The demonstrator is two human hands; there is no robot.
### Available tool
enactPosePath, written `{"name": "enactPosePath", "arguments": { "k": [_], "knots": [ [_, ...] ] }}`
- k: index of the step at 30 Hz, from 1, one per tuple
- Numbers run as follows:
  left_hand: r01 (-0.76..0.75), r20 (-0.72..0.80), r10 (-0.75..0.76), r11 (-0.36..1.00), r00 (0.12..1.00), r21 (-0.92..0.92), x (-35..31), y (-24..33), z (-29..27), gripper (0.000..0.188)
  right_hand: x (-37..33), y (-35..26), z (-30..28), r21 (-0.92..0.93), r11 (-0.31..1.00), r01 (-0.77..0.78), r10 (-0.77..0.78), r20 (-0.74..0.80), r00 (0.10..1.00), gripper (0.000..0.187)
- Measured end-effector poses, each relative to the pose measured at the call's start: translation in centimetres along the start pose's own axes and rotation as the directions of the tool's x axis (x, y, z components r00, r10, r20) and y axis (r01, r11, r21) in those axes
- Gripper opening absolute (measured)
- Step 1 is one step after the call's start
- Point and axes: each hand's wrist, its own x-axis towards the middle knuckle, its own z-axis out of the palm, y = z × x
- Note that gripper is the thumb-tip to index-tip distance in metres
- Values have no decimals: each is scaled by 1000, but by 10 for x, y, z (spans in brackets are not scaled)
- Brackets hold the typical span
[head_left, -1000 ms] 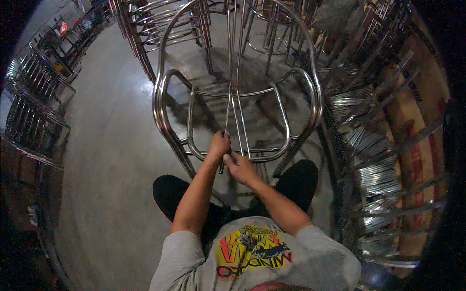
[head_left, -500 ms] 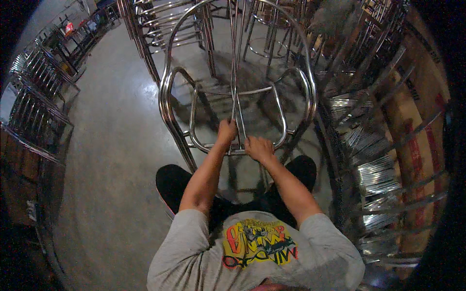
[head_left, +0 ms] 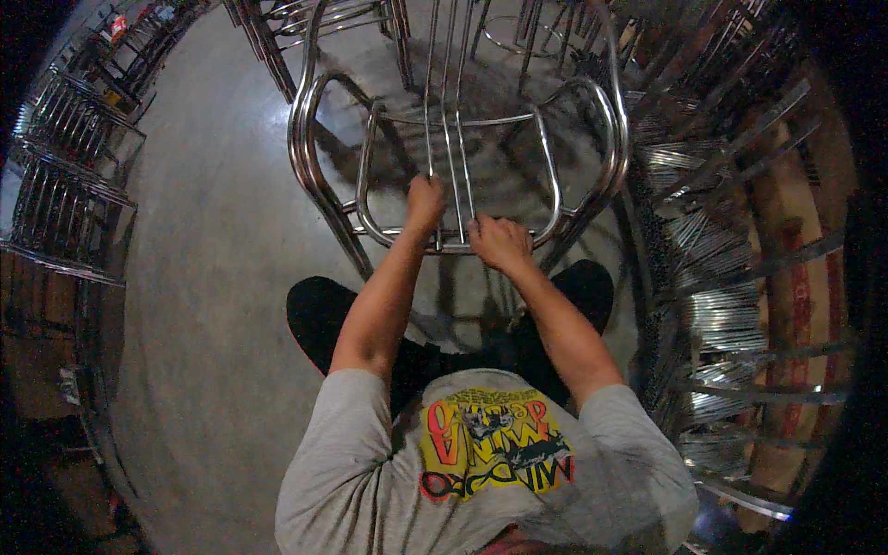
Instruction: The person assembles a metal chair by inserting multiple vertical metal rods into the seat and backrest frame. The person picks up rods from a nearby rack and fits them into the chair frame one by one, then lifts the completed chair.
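Note:
A shiny metal chair frame (head_left: 367, 157) of bent tubes stands in front of my knees, with a rounded seat loop and curved armrests. Several slim metal rods run lengthwise down its middle. My left hand (head_left: 425, 203) is closed around the left rod (head_left: 430, 111), above the front rail. Between my hands, the middle rod (head_left: 451, 166) reaches down to the front rail. My right hand (head_left: 502, 242) is closed at the lower end of the right rod (head_left: 464, 157), its fingers lying over the front rail. The fingers partly hide that rod end.
Stacked metal chair frames (head_left: 69, 176) stand along the left side. Another stack (head_left: 398, 46) rises behind the chair frame. At right, bundles of shiny metal rods (head_left: 726, 319) lie beside brown cardboard (head_left: 800, 287). Grey concrete floor (head_left: 203, 277) runs between them.
The rods, bunched and crossing before, now stand apart side by side. Both hands and the chair frame appear higher in the view; each hand keeps its place on the frame.

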Motion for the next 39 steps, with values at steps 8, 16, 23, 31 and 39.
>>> {"name": "enactPosePath", "arguments": {
  "k": [8,16,23,31,39],
  "knots": [
    [22,-7,-22,998,1000,52,22,16,21,37,10,-1,3,-9,999,40,-40,-4,999,39],
    [16,165,-53,976,985,219,29,15,42,32,14,13,-4,-27,1000,6,-7,-30,1000,40],
    [-212,150,176,940,973,269,36,0,44,30,27,24,5,80,997,-6,10,-47,999,39],
    [-167,137,138,958,981,234,46,9,53,31,34,33,2,27,998,60,-57,-112,992,38],
    [-226,207,170,931,963,287,4,4,25,31,11,30,2,-18,997,78,-79,-60,995,39]
  ]
}}
